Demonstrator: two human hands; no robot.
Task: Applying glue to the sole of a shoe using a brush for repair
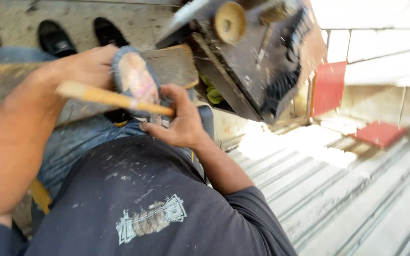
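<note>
Looking down, your left hand [84, 66] grips a worn shoe sole [136, 80], pinkish with a frayed blue rim, holding it upright above your lap. Your right hand [179, 121] closes around the near end of a pale wooden stick [105, 97] that lies across the sole, touching it. Just beyond the sole sits a wooden board [172, 66], and a dark, grimy machine [262, 57] stands beside it. Two black shoes [79, 35] rest on the floor beyond.
</note>
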